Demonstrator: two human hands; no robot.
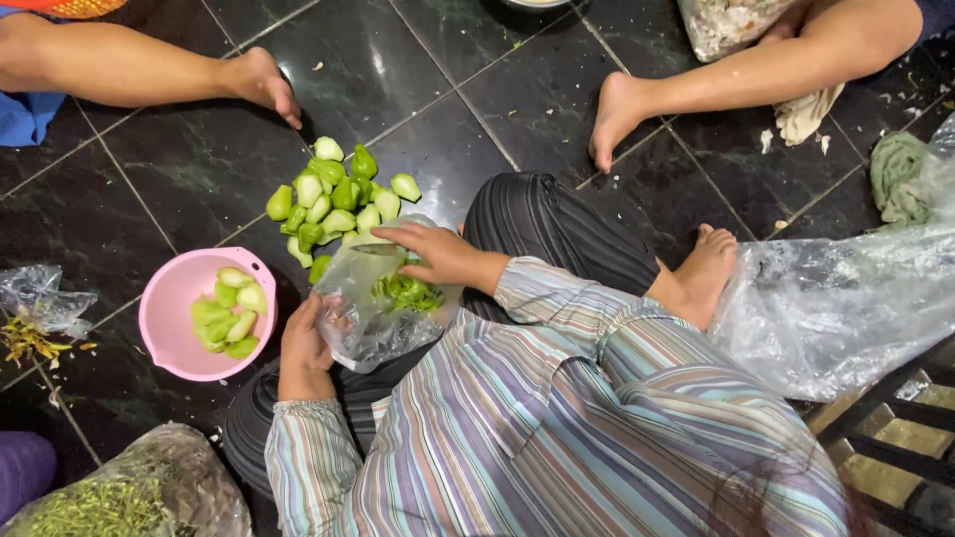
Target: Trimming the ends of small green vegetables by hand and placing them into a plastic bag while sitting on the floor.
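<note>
I sit on a dark tiled floor in a striped shirt. My left hand (303, 348) grips the lower side of a clear plastic bag (363, 318) from below. My right hand (438, 254) lies over the bag's upper edge, fingers curled on the plastic. Green scraps (408, 291) show inside the bag under that hand. Just beyond the bag, a pile of cut pale-green vegetable pieces (333, 199) lies on the floor. A pink bowl (164, 308) to the left holds several more pieces.
Another person's foot (264, 85) reaches in from the top left, and a second person's foot (615, 114) from the top right. A large clear plastic sheet (846, 298) lies at right. Bags of scraps (129, 492) sit at bottom left. My own foot (704, 273) rests at right.
</note>
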